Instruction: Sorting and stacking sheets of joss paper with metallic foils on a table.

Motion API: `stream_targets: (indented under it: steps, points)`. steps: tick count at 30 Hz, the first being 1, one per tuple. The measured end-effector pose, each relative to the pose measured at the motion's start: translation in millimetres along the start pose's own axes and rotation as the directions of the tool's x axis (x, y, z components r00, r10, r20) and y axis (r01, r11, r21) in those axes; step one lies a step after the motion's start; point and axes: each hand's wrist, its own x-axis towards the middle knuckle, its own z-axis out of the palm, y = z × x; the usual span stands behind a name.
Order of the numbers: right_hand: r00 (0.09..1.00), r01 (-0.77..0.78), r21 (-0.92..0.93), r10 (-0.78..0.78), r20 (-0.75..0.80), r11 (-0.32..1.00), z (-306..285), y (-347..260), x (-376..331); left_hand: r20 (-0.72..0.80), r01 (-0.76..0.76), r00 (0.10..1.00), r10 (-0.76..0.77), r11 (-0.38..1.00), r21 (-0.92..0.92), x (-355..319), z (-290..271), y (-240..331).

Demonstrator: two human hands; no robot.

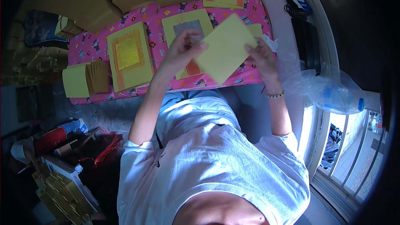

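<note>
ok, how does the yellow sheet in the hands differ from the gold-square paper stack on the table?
The yellow sheet shows a plain face; the gold-square paper stack bears an orange-bordered gold square. The sheet is held up by the left hand and right hand; the stack lies on the pink tablecloth. Both are yellow.

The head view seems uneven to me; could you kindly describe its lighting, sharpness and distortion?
In the head view, bluish light brightens the white shirt, with deep shadow at lower left; in the head view, the raised yellow sheet looks slightly blurred; the head view's rim darkens, straight edges bowing.
</note>
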Motion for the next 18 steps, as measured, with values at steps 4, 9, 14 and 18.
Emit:
stream_targets:
  steps: [4, 9, 14, 18]
  points:
    - [0.967, 0.037, -0.026, -0.042, -0.253, 0.999, -45, 15, 8, -0.236, 0.027, 0.971, -0.031, 0.999, -0.019, -2, -1, -1]
    - [0.942, 0.010, -0.034, -0.021, -0.336, 0.999, -62, 40, 15, -0.275, 0.023, 0.960, 0.054, 0.962, 0.272, -13, -8, -29]
    - [0.921, 0.005, -0.186, -0.077, -0.383, 0.982, -63, 66, 26, -0.287, 0.016, 0.954, 0.088, 0.940, 0.341, -24, -1, -37]
    - [0.906, 0.040, -0.227, -0.131, -0.402, 0.973, -61, 75, 28, -0.254, 0.023, 0.964, 0.076, 0.930, 0.366, -27, -2, -46]
